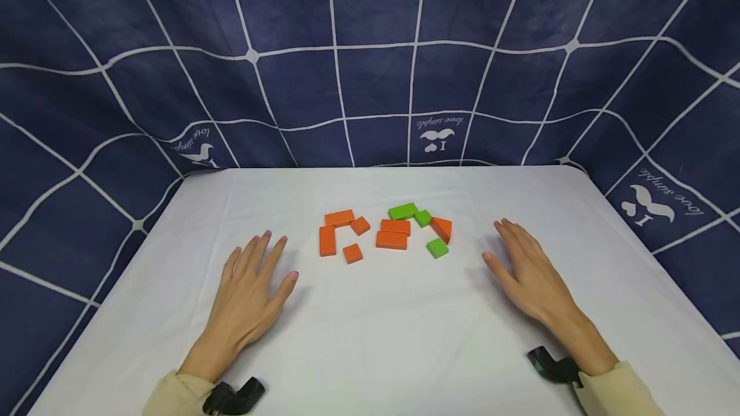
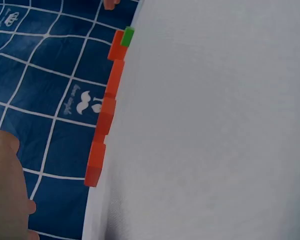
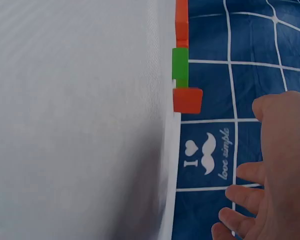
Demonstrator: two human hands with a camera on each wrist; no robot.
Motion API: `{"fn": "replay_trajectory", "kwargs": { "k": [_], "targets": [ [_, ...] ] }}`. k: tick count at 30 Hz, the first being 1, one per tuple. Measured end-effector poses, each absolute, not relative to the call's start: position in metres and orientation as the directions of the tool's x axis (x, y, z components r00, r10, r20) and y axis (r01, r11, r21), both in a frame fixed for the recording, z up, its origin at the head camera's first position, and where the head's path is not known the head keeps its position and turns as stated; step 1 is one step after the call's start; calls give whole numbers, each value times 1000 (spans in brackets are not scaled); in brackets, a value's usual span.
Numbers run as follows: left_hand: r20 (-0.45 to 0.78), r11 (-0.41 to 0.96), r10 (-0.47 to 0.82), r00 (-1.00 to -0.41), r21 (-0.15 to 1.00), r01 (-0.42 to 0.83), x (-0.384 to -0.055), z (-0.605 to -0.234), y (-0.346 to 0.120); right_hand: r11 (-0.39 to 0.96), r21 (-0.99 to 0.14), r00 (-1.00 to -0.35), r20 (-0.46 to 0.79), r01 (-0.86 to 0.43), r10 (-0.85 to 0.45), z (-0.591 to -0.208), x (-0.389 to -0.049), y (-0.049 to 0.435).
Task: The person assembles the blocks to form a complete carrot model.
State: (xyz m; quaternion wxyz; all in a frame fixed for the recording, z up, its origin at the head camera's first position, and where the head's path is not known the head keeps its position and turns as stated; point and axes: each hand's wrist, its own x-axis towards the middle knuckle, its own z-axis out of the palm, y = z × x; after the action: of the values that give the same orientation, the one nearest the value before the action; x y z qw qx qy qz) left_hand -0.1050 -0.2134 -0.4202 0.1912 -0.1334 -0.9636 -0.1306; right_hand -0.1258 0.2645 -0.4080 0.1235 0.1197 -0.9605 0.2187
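Both hands hold nothing, fingers extended over the white table, one on each side of a loose group of small blocks. My left hand (image 1: 245, 294) lies left of the group, nearest an upright-looking orange block (image 1: 327, 241). Beside that block are a longer orange block (image 1: 339, 217) and two small orange cubes, one a bit behind (image 1: 360, 225) and one in front (image 1: 352, 253). Two orange blocks (image 1: 392, 240) lie side by side in the middle. My right hand (image 1: 528, 275) is right of an orange triangular block (image 1: 442, 229), a green block (image 1: 437, 248), a small green block (image 1: 423, 217) and a longer green block (image 1: 403, 211).
A white cloth (image 1: 370, 339) covers the table. Dark blue curtains with white grid lines (image 1: 370, 82) rise behind its far edge and along both sides. A black wrist mount (image 1: 234, 397) sits on the left sleeve, another (image 1: 554, 366) on the right.
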Motion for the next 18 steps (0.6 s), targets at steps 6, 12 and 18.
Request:
{"fn": "replay_trajectory", "kwargs": {
  "k": [6, 12, 18],
  "targets": [
    [383, 896, 237, -893, 269, 354, -122, -417, -207, 855, -420, -939, 283, -304, -195, -402, -137, 251],
    [280, 848, 227, -933, 415, 331, -144, -417, -193, 815, -474, -934, 287, -333, -215, -400, -144, 234],
    [211, 815, 205, -956, 504, 286, -161, -423, -181, 786, -517, -936, 276, -338, -221, -404, -148, 214]
  ]
}}
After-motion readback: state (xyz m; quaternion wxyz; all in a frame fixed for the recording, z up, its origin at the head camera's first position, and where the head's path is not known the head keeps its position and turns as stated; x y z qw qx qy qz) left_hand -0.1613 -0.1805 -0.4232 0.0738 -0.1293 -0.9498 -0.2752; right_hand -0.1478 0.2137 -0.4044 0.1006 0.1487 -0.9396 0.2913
